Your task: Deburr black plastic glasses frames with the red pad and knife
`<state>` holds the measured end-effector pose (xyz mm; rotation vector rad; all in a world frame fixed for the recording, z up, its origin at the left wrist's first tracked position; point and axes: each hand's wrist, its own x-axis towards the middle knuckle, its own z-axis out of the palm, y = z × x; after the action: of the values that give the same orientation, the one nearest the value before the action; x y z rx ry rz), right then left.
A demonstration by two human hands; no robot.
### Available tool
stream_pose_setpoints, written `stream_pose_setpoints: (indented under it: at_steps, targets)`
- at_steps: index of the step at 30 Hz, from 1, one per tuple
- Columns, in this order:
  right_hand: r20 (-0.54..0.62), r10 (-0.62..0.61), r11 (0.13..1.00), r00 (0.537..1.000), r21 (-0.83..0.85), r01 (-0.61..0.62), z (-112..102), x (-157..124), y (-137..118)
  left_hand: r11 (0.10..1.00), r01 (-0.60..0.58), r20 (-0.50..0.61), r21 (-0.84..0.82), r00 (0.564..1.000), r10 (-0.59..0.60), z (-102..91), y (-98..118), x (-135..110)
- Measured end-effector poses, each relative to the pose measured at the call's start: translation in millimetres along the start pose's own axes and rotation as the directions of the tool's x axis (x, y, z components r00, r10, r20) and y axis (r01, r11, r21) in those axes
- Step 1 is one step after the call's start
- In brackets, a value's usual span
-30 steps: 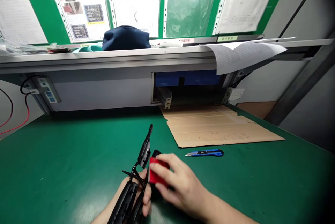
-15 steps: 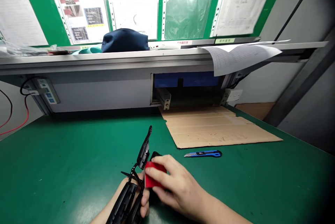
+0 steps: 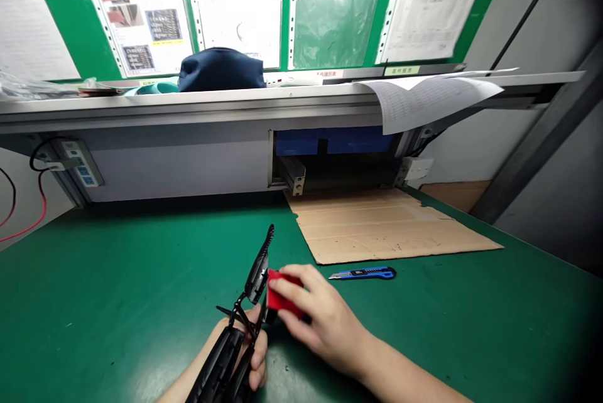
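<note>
My left hand (image 3: 257, 353) grips a long black plastic part (image 3: 235, 340) that rises from the bottom edge to a toothed tip near the middle of the green table (image 3: 117, 290). My right hand (image 3: 320, 321) pinches a small red block (image 3: 281, 295) and presses it against the black part's upper section. Most of my left hand is hidden behind the black part; only fingertips and thumb show.
A blue utility knife (image 3: 365, 274) lies just right of my hands, in front of a flat cardboard sheet (image 3: 386, 227). A grey shelf (image 3: 188, 108) spans the back with a dark blue cap (image 3: 219, 70) and overhanging paper (image 3: 424, 98). A power strip (image 3: 78, 161) hangs at left.
The red block has shifted slightly up along the black part with my right hand. The view has drifted a little; the left hand keeps its grip.
</note>
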<state>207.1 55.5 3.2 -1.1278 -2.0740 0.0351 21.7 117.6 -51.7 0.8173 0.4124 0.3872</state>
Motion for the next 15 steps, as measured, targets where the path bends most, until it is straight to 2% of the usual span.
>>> stream_pose_setpoints:
  at_steps: [1, 5, 8, 12, 15]
  targets:
    - [-0.009, 0.015, 1.000, 1.000, 0.006, -0.015, 0, 0, 0, 1.000, 0.002, -0.004, 0.000, 1.000, -0.002, -0.7, -1, 1]
    - [0.056, -0.049, 0.999, 0.997, 0.022, 0.048, -1, 0, -1, 1.000, 0.005, -0.013, 0.006, 1.000, -0.005, -1.9, -1, 2]
    - [0.004, 0.026, 1.000, 1.000, -0.012, -0.026, 0, 0, -2, 0.999, 0.045, -0.013, 0.022, 0.999, -0.045, -0.1, 2, 1]
    - [0.023, -0.016, 0.999, 1.000, -0.041, 0.017, -2, 0, 6, 0.999, 0.026, -0.045, 0.025, 0.999, -0.025, 2.4, 4, -1]
    - [-0.103, 0.176, 0.984, 0.979, 0.033, -0.173, -7, -2, 19, 0.999, 0.025, -0.057, 0.024, 0.998, -0.023, 1.3, 5, -1]
